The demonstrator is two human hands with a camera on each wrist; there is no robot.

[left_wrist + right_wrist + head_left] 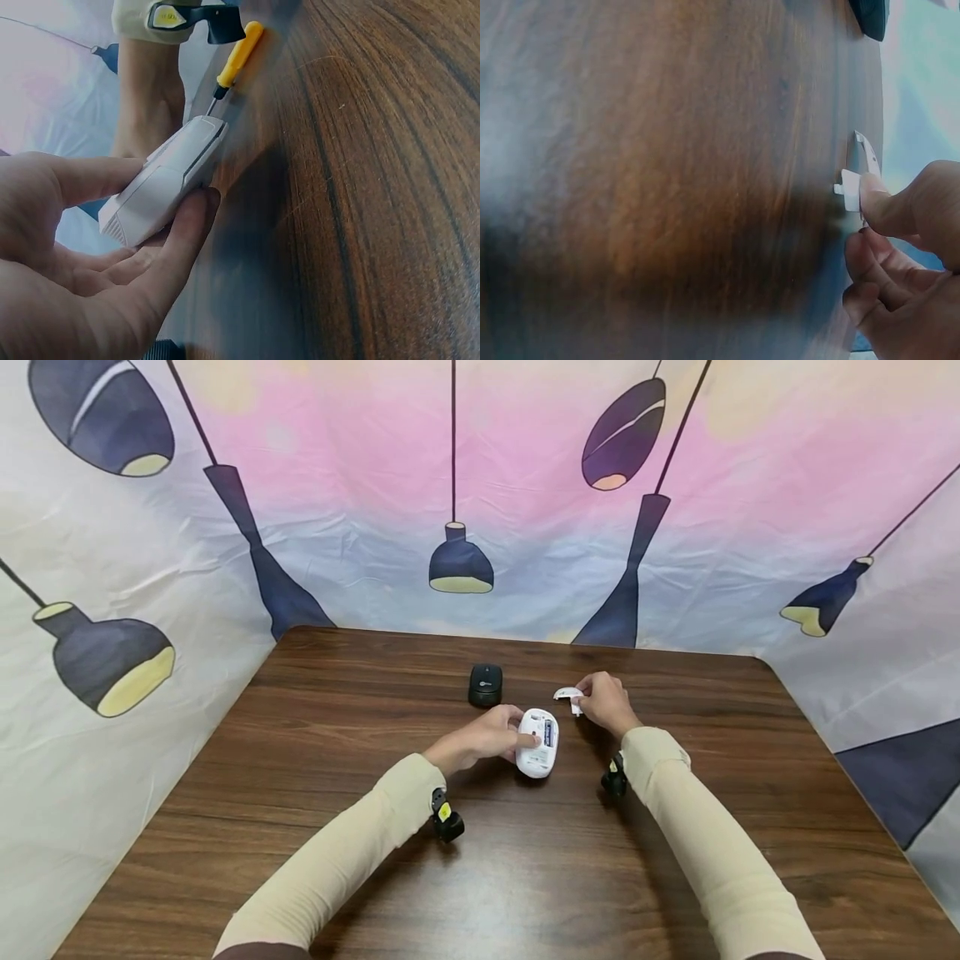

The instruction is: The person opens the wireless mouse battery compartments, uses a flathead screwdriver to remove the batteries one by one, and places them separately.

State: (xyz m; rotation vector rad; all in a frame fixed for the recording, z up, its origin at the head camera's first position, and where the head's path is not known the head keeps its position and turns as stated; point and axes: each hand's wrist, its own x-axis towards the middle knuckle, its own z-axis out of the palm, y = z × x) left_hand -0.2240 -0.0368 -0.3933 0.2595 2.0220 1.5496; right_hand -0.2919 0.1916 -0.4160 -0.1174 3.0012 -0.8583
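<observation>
My left hand (486,735) grips a white computer mouse (537,763) with its underside up and the thumb across it. The battery bay lies exposed, and a blue battery (550,733) shows inside. In the left wrist view the mouse (161,184) is seen edge-on, pinched between thumb and fingers above the table. To its right, my right hand (609,702) pinches a thin white mouse cover (567,693) between thumb and fingers. The right wrist view shows a small tab sticking out from this cover (851,191).
A black computer mouse (486,683) rests on the brown wooden table (360,693), beyond the left hand. A screwdriver with a yellow handle (241,56) appears in the left wrist view, near the right wrist. Behind the table hangs a printed cloth (375,543).
</observation>
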